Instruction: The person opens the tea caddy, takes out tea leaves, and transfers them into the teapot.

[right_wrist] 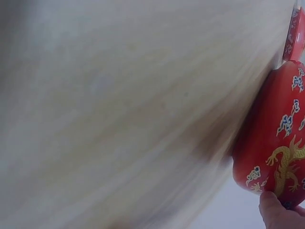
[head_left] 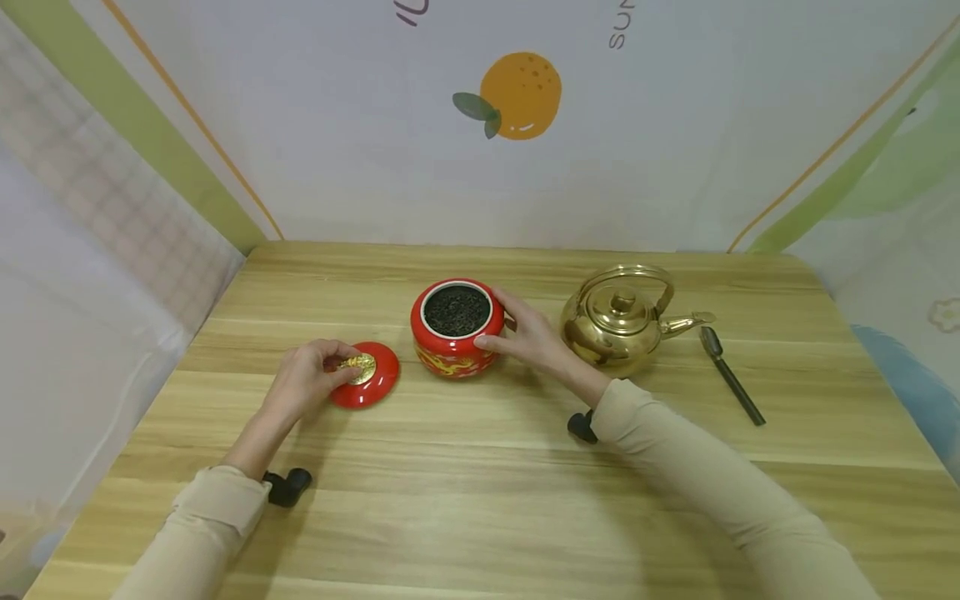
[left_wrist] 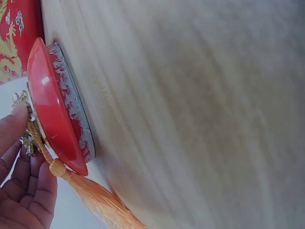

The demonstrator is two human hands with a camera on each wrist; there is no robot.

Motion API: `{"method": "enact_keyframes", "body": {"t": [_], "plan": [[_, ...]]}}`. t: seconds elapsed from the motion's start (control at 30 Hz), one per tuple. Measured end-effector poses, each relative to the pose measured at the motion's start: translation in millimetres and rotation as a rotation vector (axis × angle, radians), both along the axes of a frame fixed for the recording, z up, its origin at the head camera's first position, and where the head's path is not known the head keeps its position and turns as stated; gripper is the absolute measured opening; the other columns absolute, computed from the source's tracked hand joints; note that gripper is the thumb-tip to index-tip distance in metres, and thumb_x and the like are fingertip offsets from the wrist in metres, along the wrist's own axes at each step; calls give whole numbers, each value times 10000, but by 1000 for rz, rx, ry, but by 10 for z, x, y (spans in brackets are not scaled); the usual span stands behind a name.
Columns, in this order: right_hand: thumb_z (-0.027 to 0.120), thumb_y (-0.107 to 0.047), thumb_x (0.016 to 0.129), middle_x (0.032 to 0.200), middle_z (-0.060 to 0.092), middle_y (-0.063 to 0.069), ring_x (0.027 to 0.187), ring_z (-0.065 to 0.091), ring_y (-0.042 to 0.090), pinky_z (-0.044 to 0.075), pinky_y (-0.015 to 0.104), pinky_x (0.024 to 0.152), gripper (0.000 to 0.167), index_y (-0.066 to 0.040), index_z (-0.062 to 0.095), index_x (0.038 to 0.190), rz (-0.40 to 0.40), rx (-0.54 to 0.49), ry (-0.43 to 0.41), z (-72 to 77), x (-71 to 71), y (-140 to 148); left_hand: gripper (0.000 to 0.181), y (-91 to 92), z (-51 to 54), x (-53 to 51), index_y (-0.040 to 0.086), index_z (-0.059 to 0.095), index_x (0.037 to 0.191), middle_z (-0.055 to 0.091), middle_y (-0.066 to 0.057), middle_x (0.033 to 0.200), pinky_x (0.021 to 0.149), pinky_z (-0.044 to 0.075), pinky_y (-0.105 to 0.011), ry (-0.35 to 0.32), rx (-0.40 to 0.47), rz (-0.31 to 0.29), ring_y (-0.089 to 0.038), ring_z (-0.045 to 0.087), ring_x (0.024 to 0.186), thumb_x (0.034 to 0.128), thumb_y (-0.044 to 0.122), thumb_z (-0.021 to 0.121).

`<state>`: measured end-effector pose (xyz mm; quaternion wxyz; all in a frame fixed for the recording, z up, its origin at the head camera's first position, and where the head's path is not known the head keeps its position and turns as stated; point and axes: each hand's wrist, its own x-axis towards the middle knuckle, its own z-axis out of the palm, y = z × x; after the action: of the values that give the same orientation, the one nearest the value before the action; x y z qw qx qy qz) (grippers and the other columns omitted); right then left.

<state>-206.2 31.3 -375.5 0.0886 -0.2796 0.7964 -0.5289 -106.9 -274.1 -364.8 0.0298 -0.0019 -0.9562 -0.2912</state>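
My left hand (head_left: 307,377) pinches the gold knob (left_wrist: 29,143) of a red lid (head_left: 381,379) to the left of the jar. An orange tassel (left_wrist: 95,193) hangs from that knob in the left wrist view. The lid's pale underside rim faces the tabletop and seems to touch it. At the table's middle, a red jar (head_left: 453,360) with gold dragons stands upright and uncovered, nearly full of dark, loose, tea-like leaves (head_left: 456,312). My right hand (head_left: 531,333) holds the jar's right side, thumb at the front near the rim. The right wrist view catches that thumb (right_wrist: 279,212) against the jar.
A shiny brass teapot (head_left: 615,325) with a raised handle stands close behind my right forearm, spout pointing right. Beyond it lies a slim dark stick-like tool (head_left: 735,379) with a wider head. The wooden table (head_left: 450,500) ends at a printed cloth (head_left: 360,167) behind.
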Motion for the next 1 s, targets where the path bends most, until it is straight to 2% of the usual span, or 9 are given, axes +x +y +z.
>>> {"method": "enact_keyframes", "body": {"t": [0.23, 0.47, 0.57, 0.77, 0.87, 1.0], "plan": [[757, -102, 788, 1491, 317, 197, 1382, 305, 301, 365, 411, 1071, 811, 29, 299, 1445, 1, -14, -6, -3, 6, -13, 175, -12, -3, -20, 4, 703, 920, 688, -110, 843, 664, 435, -286, 23, -11, -28, -204, 575, 752, 766, 63, 759], [748, -101, 798, 1498, 296, 207, 1390, 283, 312, 366, 412, 1068, 800, 20, 298, 1448, 6, -26, -14, 2, 13, -9, 164, -17, 21, -14, -7, 699, 927, 694, -134, 879, 690, 467, -300, 29, -12, -48, -221, 602, 777, 777, 43, 743], [753, -98, 793, 1503, 287, 205, 1394, 276, 304, 362, 399, 1072, 811, 23, 292, 1449, 4, -23, -21, 12, 15, -12, 167, -27, 58, -13, -15, 695, 945, 693, -146, 897, 680, 480, -262, 42, 15, -60, -220, 606, 784, 791, 39, 731], [748, -98, 798, 1499, 295, 203, 1387, 293, 298, 360, 381, 1075, 808, 33, 285, 1448, 0, -26, -28, 20, 22, -13, 177, -35, 238, -52, -47, 682, 968, 687, -167, 871, 577, 471, -147, 106, 103, -67, -124, 562, 694, 815, 36, 712], [736, -57, 800, 1486, 298, 238, 1379, 297, 334, 348, 412, 1081, 791, 72, 281, 1435, 4, -35, -38, 148, 103, -14, 181, 3, 369, -90, -47, 681, 971, 689, -173, 858, 548, 475, -132, 154, 134, -68, -61, 555, 653, 825, 56, 709], [737, -44, 795, 1481, 311, 235, 1374, 305, 335, 350, 420, 1079, 784, 71, 291, 1431, 6, -45, -43, 139, 100, -21, 184, 98, 533, -167, -16, 682, 993, 693, -152, 867, 554, 484, -140, 166, 147, -79, -56, 574, 663, 849, 97, 694]]}}
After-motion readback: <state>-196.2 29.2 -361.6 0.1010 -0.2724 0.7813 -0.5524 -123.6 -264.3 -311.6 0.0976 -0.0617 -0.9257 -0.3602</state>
